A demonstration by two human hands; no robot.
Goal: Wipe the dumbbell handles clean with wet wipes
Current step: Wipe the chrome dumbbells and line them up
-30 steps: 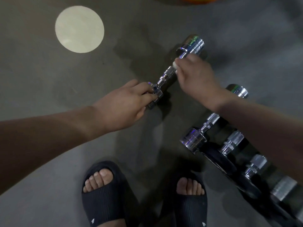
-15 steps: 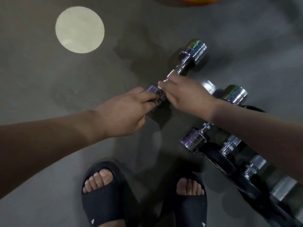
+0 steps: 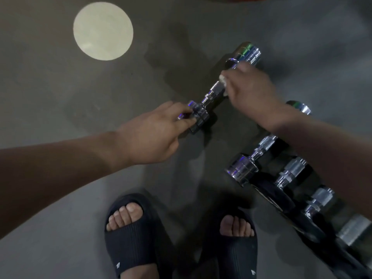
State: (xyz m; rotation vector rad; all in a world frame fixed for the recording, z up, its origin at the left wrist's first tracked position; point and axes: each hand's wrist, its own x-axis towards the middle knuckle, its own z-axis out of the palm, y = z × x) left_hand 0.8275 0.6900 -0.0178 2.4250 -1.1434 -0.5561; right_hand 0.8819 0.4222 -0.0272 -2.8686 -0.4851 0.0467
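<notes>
I see the left hand [image 3: 153,137] at mid frame, its fingers curled on the near head [image 3: 198,117] of the dumbbell [image 3: 210,97] and pinching that ribbed chrome cylinder from the lower left. The right hand [image 3: 251,91], up and to the right, is curled over the far part of the handle [image 3: 216,89]. A white, crumpled wipe [image 3: 223,79] is bunched under its fingers against the metal, and only small bits of it show at the fingertips. Between the two hands I can make out a bare stretch of handle, a slim, stepped, shiny bar. The dumbbell slants from centre toward upper right and ends in a second chrome head [image 3: 248,52] just past the right hand, with green and blue glints on it. I cannot tell whether it rests on the floor or is lifted a little.

The floor [image 3: 60,97] is dull grey and smooth, with darker patches near the dumbbell. A pale flat disc [image 3: 103,31] lies at upper left, well apart. At lower right, a row of other dumbbells [image 3: 243,171] with chrome heads and knurled grips runs under the right forearm. At bottom centre are two feet in black ribbed slippers [image 3: 128,238].
</notes>
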